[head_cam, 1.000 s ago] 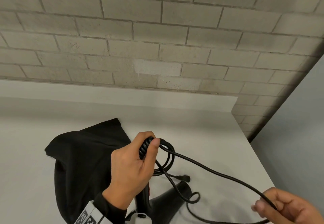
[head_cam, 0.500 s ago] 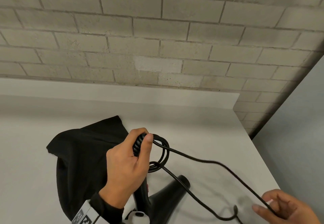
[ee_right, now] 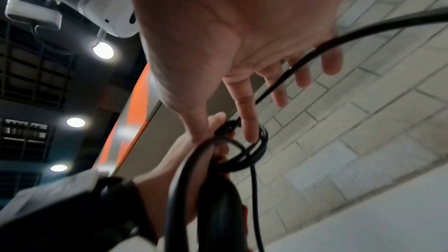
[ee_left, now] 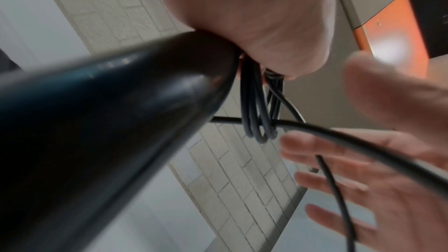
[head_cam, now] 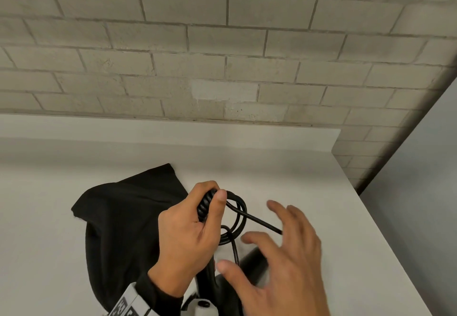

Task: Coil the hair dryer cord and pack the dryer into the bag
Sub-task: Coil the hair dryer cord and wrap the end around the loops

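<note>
L hand grips black plastic hair dryer w/ thin black cord loops, above the white tabletop. R hand, fingers spread, just beside loops; cord crosses its palm. Black fabric bag lies under L hand, toward tabletop's near edge.

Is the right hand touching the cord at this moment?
Touching. In the right wrist view the cord passes between the spread fingers of the right hand and lies against them; the left wrist view agrees.

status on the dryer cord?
Left hand grips coiled cord at dryer handle. Right hand open, cord across its fingers. Bag flat behind. Nothing blocking.
</note>
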Available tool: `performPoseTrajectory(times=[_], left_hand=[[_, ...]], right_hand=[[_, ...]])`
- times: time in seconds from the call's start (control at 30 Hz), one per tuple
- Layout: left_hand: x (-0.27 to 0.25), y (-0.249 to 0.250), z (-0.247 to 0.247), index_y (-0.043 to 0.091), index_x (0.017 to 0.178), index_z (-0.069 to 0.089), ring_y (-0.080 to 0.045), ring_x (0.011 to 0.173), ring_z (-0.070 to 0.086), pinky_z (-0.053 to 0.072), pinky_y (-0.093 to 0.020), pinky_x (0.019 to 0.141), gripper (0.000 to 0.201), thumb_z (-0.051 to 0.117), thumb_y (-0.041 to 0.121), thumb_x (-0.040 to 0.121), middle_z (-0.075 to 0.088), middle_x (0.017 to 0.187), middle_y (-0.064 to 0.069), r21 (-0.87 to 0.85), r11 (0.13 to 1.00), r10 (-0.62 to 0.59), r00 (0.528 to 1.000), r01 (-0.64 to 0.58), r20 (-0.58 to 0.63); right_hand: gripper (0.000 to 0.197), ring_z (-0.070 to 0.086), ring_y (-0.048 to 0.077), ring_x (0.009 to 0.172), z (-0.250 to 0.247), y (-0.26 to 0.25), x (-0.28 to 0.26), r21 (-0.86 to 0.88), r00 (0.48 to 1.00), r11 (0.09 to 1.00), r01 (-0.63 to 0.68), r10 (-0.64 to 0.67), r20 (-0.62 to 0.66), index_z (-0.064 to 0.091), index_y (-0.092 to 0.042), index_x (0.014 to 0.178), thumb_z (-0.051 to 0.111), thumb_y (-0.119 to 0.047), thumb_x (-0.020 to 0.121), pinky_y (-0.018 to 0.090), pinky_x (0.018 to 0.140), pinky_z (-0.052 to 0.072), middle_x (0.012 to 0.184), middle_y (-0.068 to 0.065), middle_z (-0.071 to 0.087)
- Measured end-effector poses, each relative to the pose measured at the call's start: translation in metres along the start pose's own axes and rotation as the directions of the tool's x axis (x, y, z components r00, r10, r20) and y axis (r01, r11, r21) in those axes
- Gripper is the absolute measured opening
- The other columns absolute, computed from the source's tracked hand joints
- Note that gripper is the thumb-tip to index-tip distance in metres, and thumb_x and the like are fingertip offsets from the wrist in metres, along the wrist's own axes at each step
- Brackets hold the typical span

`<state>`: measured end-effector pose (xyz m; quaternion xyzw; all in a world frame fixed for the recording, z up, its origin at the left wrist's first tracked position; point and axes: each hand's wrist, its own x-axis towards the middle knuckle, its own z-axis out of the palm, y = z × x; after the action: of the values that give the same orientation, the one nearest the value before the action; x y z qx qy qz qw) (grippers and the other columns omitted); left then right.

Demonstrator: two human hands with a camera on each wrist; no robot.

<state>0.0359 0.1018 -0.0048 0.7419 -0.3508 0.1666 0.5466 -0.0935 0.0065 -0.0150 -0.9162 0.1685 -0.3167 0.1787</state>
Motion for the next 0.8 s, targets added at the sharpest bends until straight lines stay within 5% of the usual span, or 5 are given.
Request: performPoseTrajectory(times=[0.27,0.6,0.67,0.73,0.8], left_hand=[[0.001,-0.009,-0.004,0.034,0.093,0.059,-0.007,0.042,0.048,0.037,-0.02,0.042,0.025,0.044,0.054,0.095,0.053,0.057,0.01,-0.013,0.999,-0.053,0.997,0.052,-0.062],[0.003,-0.003,0.003,0.032,0.093,0.058,-0.01,0.046,0.052,0.043,-0.03,0.042,0.029,0.04,0.055,0.097,0.057,0.063,0.009,0.015,1.0,0.005,1.0,-0.004,-0.019],[0.004,-0.001,0.006,0.032,0.092,0.058,-0.011,0.045,0.052,0.043,-0.034,0.042,0.03,0.04,0.055,0.097,0.054,0.056,0.007,0.026,0.999,0.025,1.0,-0.024,-0.011],[0.004,0.0,0.006,0.032,0.092,0.057,-0.011,0.043,0.05,0.042,-0.03,0.042,0.029,0.04,0.054,0.098,0.049,0.05,0.008,0.067,0.996,0.053,0.999,-0.053,0.004],[0.004,0.002,0.004,0.032,0.093,0.056,-0.01,0.041,0.046,0.038,-0.026,0.041,0.028,0.04,0.054,0.098,0.045,0.049,0.01,0.118,0.99,0.073,0.997,-0.076,0.026]], right_hand=[[0.029,0.045,0.025,0.126,0.002,0.033,-0.012,0.272,0.993,0.957,0.099,-0.078,-0.087,0.07,-0.033,0.079,0.053,-0.054,0.088,0.024,0.104,0.033,0.13,-0.005,0.057],[0.036,0.065,0.011,0.056,-0.048,0.138,-0.055,0.415,0.987,0.907,-0.071,0.006,0.158,0.074,-0.029,0.091,0.057,0.002,0.083,0.017,0.058,0.048,0.064,-0.008,0.065],[0.059,0.057,-0.006,0.062,-0.047,0.109,-0.03,0.75,0.961,0.632,-0.194,-0.029,0.273,0.072,-0.031,0.101,0.033,0.013,0.096,0.008,0.075,0.044,0.073,-0.012,0.067],[0.043,0.038,-0.007,0.078,-0.048,0.115,-0.015,0.961,0.952,0.12,0.249,-0.215,-0.22,0.04,-0.004,0.123,0.006,0.007,0.1,0.034,0.115,0.024,0.086,0.004,0.062],[0.039,0.048,0.017,0.113,-0.06,0.119,-0.017,0.973,0.97,-0.195,0.125,-0.184,-0.162,0.022,0.016,0.127,-0.005,0.004,0.101,0.052,0.112,-0.001,0.116,0.032,0.052]])
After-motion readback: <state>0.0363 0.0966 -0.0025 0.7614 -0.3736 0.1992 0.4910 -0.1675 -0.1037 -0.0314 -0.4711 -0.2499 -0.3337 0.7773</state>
